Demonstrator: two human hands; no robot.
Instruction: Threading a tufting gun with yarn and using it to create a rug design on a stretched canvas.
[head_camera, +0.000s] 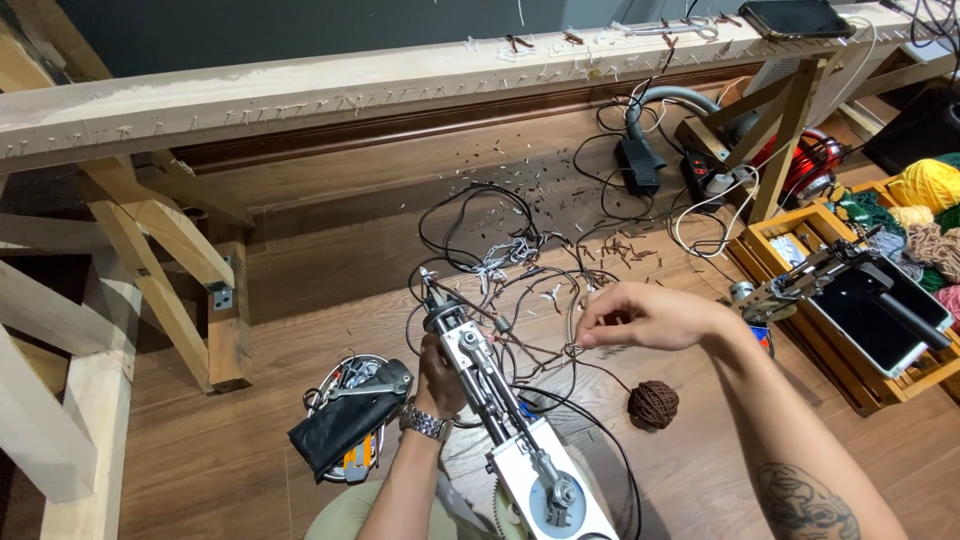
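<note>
A: What does the left hand carry?

B: A tufting gun, white-bodied with a grey metal front, held over the wooden floor with its needle end pointing away from the person. The left grip is closed around the metal neck from below; a wristwatch shows on that wrist.

A: And the right hand?

B: Its thumb and forefinger are pinched shut on a thin brown yarn strand just right of the gun's front end. The strand trails down to a small brown yarn ball lying on the floor, near the hand but apart from it.

A: How would these things handle?

B: By judgement, the gun is rigid and fairly heavy, with exposed moving parts; the neck or body gives a firmer hold than the needle tip. The yarn is light, limp and thin, apt to slip or snag, so a fingertip pinch close to the working end suits it.

A: What surrounds them?

B: Black cables loop across the floor amid scattered yarn clippings. A wooden frame beam crosses above. A wooden crate with coloured yarn and a second tool stands at right; a black pouch lies at left.
</note>
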